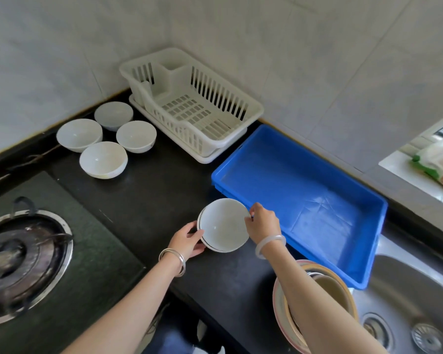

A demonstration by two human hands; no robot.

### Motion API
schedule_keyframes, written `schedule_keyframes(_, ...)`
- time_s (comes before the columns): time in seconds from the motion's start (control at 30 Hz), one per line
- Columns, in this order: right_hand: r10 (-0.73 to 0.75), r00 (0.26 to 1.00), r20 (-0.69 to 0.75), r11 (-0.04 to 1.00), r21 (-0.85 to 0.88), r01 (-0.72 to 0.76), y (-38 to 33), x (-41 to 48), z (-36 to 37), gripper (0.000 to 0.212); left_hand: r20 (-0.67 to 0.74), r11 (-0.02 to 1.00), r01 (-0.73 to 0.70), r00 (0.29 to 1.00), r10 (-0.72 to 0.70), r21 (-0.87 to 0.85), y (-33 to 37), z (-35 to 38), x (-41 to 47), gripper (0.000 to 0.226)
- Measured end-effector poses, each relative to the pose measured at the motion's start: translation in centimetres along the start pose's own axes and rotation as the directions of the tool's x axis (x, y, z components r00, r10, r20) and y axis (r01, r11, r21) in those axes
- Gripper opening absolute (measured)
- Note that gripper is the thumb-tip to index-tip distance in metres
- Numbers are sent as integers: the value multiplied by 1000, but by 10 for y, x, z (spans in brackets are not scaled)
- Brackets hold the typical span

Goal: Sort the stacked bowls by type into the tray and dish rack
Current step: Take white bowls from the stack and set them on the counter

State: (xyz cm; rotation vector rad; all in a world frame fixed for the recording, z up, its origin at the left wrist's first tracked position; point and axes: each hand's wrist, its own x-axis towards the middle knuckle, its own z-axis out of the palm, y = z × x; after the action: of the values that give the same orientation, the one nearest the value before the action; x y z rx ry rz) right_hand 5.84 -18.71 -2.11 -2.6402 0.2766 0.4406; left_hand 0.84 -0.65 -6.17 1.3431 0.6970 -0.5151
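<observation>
Nearest: nested basins [315, 302] at counter edge under R forearm, sink [420, 284] just right of them. Bowl stack [213, 248] sits on black counter [164, 200], centre front, just left of blue tray [299, 190]. L hand [187, 240] curled round stack's left side, holding it. R hand [264, 223] pinches top bowl [224, 223] at right rim. Gas burner [23, 259] at left. Further back: 4 white bowls [102, 159] clustered, upright, left of white dish rack [189, 103] in the corner.
</observation>
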Motion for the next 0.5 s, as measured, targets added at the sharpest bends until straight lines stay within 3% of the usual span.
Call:
schedule_keyframes(0.33, 93, 995, -39, 918, 390, -71, 12, 0, -11, 10, 15, 980, 22, 1000, -19, -197, 1, 3, -2, 38)
schedule_keyframes(0.5, 97, 993, -65, 872, 487, -53, 2, 9, -25, 10, -49, 972, -8, 999, -4, -236, 5, -6, -1, 35)
